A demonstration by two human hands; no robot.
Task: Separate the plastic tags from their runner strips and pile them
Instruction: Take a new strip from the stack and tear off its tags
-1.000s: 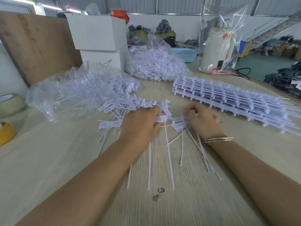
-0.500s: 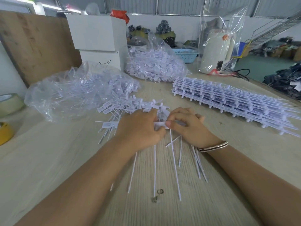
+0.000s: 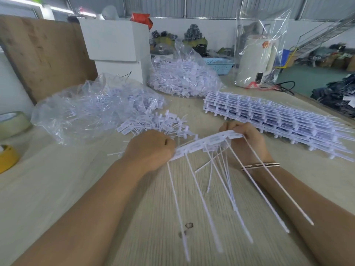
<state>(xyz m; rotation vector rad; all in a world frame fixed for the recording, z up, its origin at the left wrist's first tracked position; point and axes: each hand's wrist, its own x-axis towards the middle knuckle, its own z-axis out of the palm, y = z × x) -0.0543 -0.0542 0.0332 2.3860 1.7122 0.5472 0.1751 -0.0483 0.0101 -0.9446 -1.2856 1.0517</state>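
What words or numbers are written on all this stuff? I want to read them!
None can be read.
Tags on the strip held by the left hand and right hand: faint print, too blurred.
Loose tags in the pile: print too small.
White appliance: red sticker, unreadable.

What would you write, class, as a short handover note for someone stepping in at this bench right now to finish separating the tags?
Left hand grips one end of a strip of tags; right hand grips the other end, with the strip stretched between them above the table and its long tails hanging down.
Loose tags are piled just beyond the left hand, spilling from an open clear bag. A second bag of tags sits farther back.
Done: many tags already loose.
Left: break up the strip in hand, then the stack of unseparated strips on the right.
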